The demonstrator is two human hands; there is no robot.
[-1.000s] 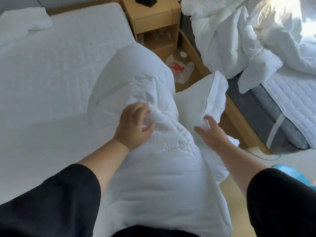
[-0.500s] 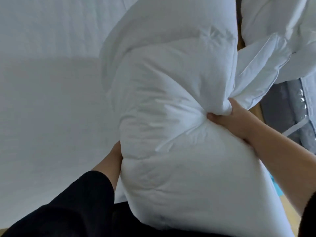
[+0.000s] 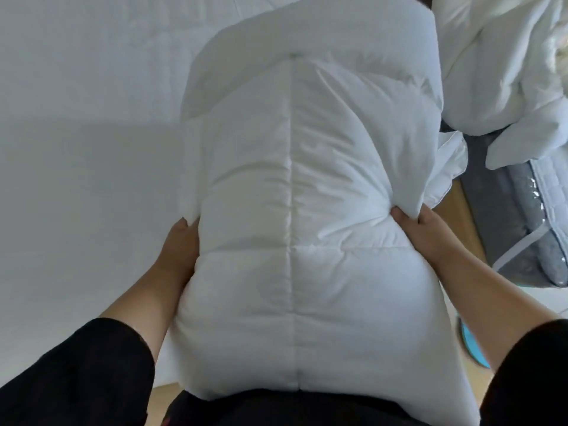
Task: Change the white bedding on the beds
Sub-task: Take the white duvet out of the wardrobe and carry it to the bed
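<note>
We hold the big white pillow [image 3: 295, 210] up over the bed [image 3: 76, 179], our left hand [image 3: 181, 241] flat on its side and our right hand [image 3: 421, 229] pinching its cloth, so it may slip down.

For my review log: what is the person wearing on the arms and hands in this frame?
Both arms wear dark, black-looking sleeves: the left sleeve and right sleeve stop short of the wrists, leaving the forearms bare. The left hand and right hand are bare, with no gloves; no rings, watch or bracelets show on the visible parts.
</note>
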